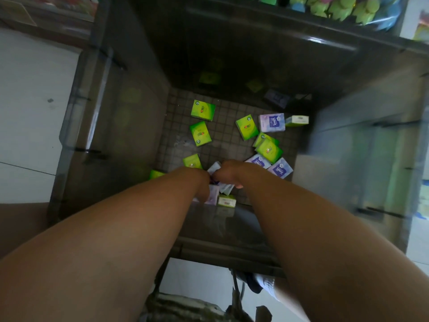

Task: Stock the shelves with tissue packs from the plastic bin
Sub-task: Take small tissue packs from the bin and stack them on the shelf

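Left hand (200,182) and right hand (228,174) were together over purple tissue packs (213,196) at the near wall of the plastic bin (130,126). The fingers were hidden, so the grasp could not be determined. Green tissue packs (202,109) lay toward the bin's far wall. Packs were judged light, soft and film-slick: grip across the narrow sides.

Single head-worn view: the wide-angle camera is sitting above the plastic bin (139,135) and is facing almost straight down into it, tilting slightly forward. The bin's near rim is crossing the lower middle of the frame, its far rim is crossing the top, and its gridded bottom is lying at centre, so the lens is hanging close over the opening. Two forearms (116,228) are entering from the lower edge. White floor (27,112) is showing left of the bin, and coloured goods (336,8) are showing beyond its far rim, with the edges blurring.
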